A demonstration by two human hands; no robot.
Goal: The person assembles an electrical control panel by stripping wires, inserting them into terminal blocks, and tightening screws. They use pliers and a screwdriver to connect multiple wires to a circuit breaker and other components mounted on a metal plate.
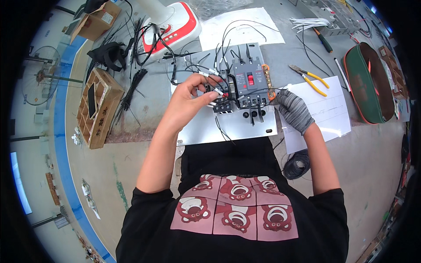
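Observation:
A metal mounting plate (197,131) lies before me, bearing a grey circuit breaker (258,81) with a red switch. Left of the breaker sits a dark contactor (224,105) crowded with black wires with white marker sleeves. My bare left hand (190,100) is closed there, thumb and fingers pinching a black wire (209,84). Beside the breaker's lower right corner is my right hand (294,109) in a grey striped glove, its fingers curled together near the orange-edged brass terminal strip (268,79). A thin black wire crosses the breaker toward the glove; the right fingertips' hold is hidden.
Yellow-handled cutters (316,83) lie on a paper sheet (326,114) at right, near a green pouch (362,83). A wooden divided box (103,109) and black cable ties (131,90) are at left. Behind stands a white-and-red fan base (182,35). A wire coil (297,165) sits below the table edge.

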